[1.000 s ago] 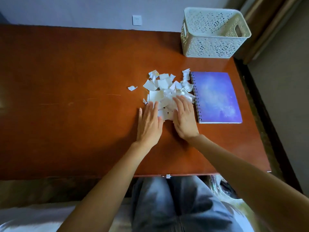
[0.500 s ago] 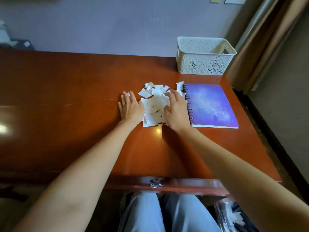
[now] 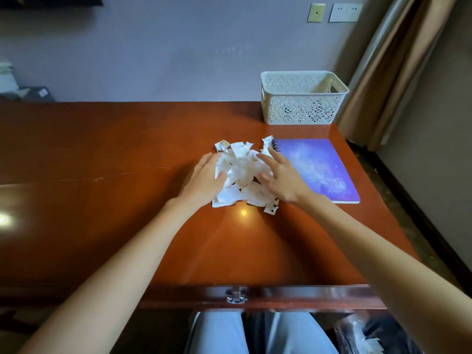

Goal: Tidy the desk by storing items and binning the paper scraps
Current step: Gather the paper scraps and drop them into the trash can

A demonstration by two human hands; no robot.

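The left hand (image 3: 204, 181) and right hand (image 3: 282, 177), fingers wide and almost straight, press from both sides on the scraps (image 3: 242, 172), right of the desk (image 3: 122, 154) centre, touching the notebook (image 3: 316, 167), probably to heap them for binning.

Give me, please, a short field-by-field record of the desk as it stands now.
Desk: reddish-brown wood, with a drawer handle at the front edge
Paper scraps: white, heaped in one pile just left of the notebook
Left hand: fingers fairly straight, against the pile's left side
Right hand: fingers spread, on the pile's right side
Notebook: purple, spiral-bound, closed, lying flat
Basket: white, perforated, at the back right corner; inside not visible
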